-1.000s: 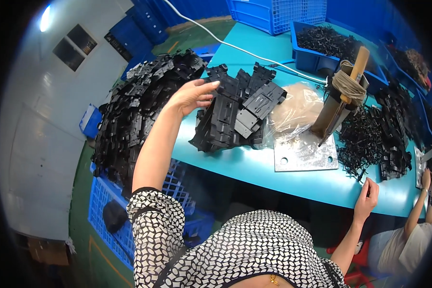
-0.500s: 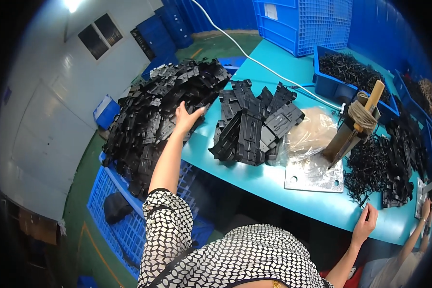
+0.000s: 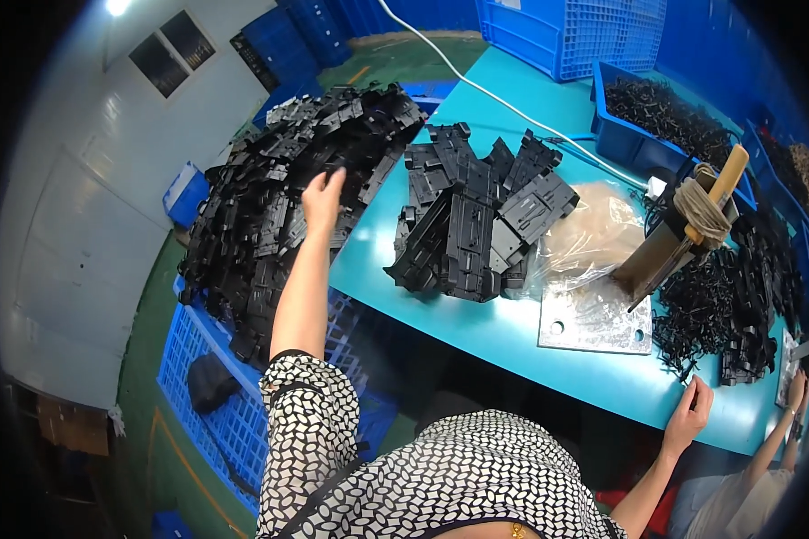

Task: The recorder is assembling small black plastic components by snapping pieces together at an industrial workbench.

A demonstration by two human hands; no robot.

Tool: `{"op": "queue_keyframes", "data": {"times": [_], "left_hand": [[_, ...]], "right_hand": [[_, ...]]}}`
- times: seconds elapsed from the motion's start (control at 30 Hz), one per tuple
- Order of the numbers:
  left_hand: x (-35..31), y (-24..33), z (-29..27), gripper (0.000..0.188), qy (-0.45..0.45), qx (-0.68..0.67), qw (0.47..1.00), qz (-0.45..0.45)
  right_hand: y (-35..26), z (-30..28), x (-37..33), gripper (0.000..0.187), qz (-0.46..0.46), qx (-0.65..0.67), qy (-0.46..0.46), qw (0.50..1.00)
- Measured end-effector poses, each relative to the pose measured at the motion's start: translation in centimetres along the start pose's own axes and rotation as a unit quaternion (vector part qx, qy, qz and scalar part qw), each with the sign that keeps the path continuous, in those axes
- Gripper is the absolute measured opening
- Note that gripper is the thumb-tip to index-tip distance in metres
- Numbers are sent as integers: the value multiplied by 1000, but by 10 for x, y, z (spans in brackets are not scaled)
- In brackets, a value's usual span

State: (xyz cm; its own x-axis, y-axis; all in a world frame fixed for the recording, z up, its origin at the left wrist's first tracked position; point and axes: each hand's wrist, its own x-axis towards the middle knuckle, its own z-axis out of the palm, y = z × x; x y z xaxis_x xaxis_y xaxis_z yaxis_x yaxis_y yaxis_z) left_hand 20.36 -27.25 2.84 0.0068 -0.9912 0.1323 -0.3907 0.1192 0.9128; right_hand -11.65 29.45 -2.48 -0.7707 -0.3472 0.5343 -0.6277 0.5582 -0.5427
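My left hand (image 3: 322, 199) reaches over a large heap of black molded plastic parts (image 3: 243, 242) on the left, its thumb and fingers apart with nothing visible between them. At the table's front edge, my right hand (image 3: 689, 415) is closed, fingertips pinched together beside a pile of small thin black plastic pieces (image 3: 697, 314). What the pinch holds is too small to make out. Between my hands, several black plastic parts (image 3: 472, 234) are stacked loosely on the turquoise table (image 3: 404, 310).
A metal plate (image 3: 593, 328) carries an upright tool with a wooden handle (image 3: 730, 175) and wound cord. Behind it lie a clear plastic bag (image 3: 593, 229) and a blue bin (image 3: 616, 126) of small black pieces. A white cable (image 3: 485, 106) crosses the table. Another person's hands (image 3: 795, 395) work at far right.
My left hand has shifted slightly left and up over the heap, its thumb and fingers less widely spread. My right hand stays at the table edge. The whole view has tilted a little.
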Motion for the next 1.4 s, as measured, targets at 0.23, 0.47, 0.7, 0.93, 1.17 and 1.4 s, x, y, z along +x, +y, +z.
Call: {"op": "queue_keyframes", "data": {"times": [0.23, 0.47, 0.7, 0.93, 1.17, 1.4], "left_hand": [[4, 5, -38, 33, 76, -227, 971, 22], [-65, 74, -20, 24, -30, -77, 946, 314], [-112, 98, 28, 45, -107, 145, 787, 590], [-121, 99, 19, 77, -115, 257, 725, 629], [-116, 103, 1, 75, -58, 318, 737, 594], [-117, 76, 18, 70, -72, 337, 753, 560]], "right_hand": [[-3, -3, 0, 12, -23, -7, 10, 1000], [-5, 0, 2, 11, 1, 7, 12, 1000], [-11, -1, 2, 11, -3, 13, 16, 1000], [-12, -3, 4, 10, -31, 12, 11, 999], [-12, -9, -5, 10, 12, 40, 16, 999], [-6, -7, 0, 12, -40, 3, 69, 997]]}}
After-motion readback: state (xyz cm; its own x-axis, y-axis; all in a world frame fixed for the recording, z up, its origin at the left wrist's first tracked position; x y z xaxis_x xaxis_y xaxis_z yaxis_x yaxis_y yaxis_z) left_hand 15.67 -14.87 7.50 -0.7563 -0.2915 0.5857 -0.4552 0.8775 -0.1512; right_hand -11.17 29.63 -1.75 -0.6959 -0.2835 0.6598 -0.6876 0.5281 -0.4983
